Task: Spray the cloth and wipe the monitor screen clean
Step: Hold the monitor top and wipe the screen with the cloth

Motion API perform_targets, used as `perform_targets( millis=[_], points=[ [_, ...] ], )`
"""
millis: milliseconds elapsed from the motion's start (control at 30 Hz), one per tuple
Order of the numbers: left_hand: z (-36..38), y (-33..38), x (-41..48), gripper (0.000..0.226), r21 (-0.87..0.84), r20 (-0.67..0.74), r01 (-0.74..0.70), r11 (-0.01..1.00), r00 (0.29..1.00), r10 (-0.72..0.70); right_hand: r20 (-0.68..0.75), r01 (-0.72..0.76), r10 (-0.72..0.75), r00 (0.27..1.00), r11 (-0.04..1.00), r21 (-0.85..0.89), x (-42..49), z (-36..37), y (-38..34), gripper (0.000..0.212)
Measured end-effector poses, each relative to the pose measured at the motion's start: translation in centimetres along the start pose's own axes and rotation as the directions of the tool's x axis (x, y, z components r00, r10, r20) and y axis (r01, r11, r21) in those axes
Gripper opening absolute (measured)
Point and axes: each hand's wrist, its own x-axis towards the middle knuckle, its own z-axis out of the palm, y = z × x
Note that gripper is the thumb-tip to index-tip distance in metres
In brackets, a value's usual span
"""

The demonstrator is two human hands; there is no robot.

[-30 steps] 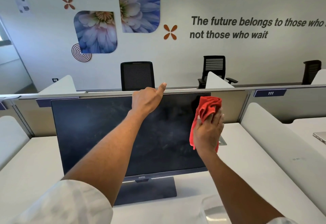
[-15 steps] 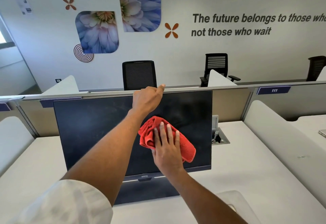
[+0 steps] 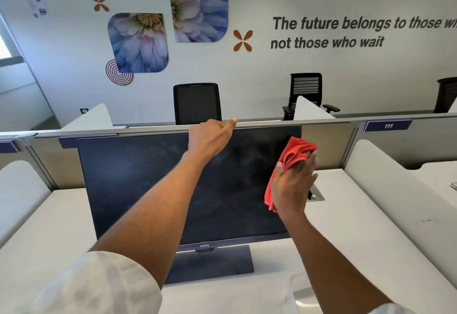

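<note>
A dark monitor (image 3: pixel 138 180) stands on the white desk, its screen smudged and dusty. My left hand (image 3: pixel 210 138) grips the monitor's top edge near the middle, thumb over the rim. My right hand (image 3: pixel 293 185) presses a bunched red cloth (image 3: pixel 294 151) flat against the screen's upper right edge. The cloth sticks out above my fingers and hangs a little below my palm. No spray bottle shows in view.
The monitor's stand (image 3: pixel 212 264) rests on the white desk (image 3: pixel 346 227). A cable port (image 3: pixel 316 196) is set into the desk behind the screen's right side. Low dividers (image 3: pixel 395 190) flank the desk. Black office chairs (image 3: pixel 196 103) stand beyond the partition.
My right hand has swept the red cloth from the lower middle of the screen up to its right edge, where it was a second ago. My left hand has stayed on the top edge.
</note>
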Motion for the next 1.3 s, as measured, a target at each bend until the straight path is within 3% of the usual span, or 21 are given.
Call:
perform_targets(
  millis=[133, 267, 367, 467, 600, 667, 800, 1000, 1300],
  points=[
    [-0.1, -0.2, 0.0, 0.058, 0.009, 0.011, 0.002, 1.0, 1.0, -0.002, 0.004, 0.177, -0.177, 0.984, 0.984, -0.036, -1.4, 0.7, -3.2, 0.079],
    [0.1, -0.1, 0.0, 0.072, 0.041, 0.035, -0.009, 0.999, 0.999, 0.008, 0.057, 0.581, -0.578, 0.814, 0.812, -0.057, -3.4, 2.0, -5.6, 0.077],
    [-0.1, -0.2, 0.0, 0.069, 0.045, 0.055, 0.005, 0.999, 0.998, -0.008, 0.054, 0.662, -0.66, 0.749, 0.748, -0.045, -3.6, 2.2, -6.6, 0.073],
    [-0.3, -0.3, -0.1, 0.073, 0.028, 0.077, 0.022, 0.999, 0.997, -0.024, 0.008, 0.612, -0.614, 0.789, 0.786, -0.085, -2.0, 1.6, -6.1, 0.064],
    [-0.4, -0.3, -0.3, 0.075, 0.034, 0.08, -0.002, 0.999, 0.997, 0.0, -0.094, 0.314, -0.315, 0.945, 0.949, -0.024, 2.2, 0.0, -5.2, 0.063],
    [-0.3, -0.3, -0.4, 0.069, 0.037, 0.073, -0.008, 0.999, 0.997, 0.006, -0.111, 0.208, -0.201, 0.973, 0.977, 0.048, 4.2, -0.9, -4.4, 0.066],
    [-0.3, -0.2, -0.4, 0.068, 0.042, 0.063, -0.016, 0.999, 0.998, 0.013, -0.108, 0.191, -0.182, 0.977, 0.978, 0.083, 4.1, -1.0, -2.4, 0.065],
    [-0.4, -0.1, -0.3, 0.072, 0.057, 0.087, -0.015, 0.998, 0.996, 0.01, -0.063, 0.139, -0.137, 0.989, 0.99, 0.023, -4.2, 1.7, 1.3, 0.062],
    [-0.6, -0.1, -0.4, 0.068, 0.027, 0.085, -0.008, 1.0, 0.996, 0.006, 0.059, -0.092, 0.091, 0.994, 0.996, 0.016, -10.9, 3.4, 1.7, 0.071]
  ],
)
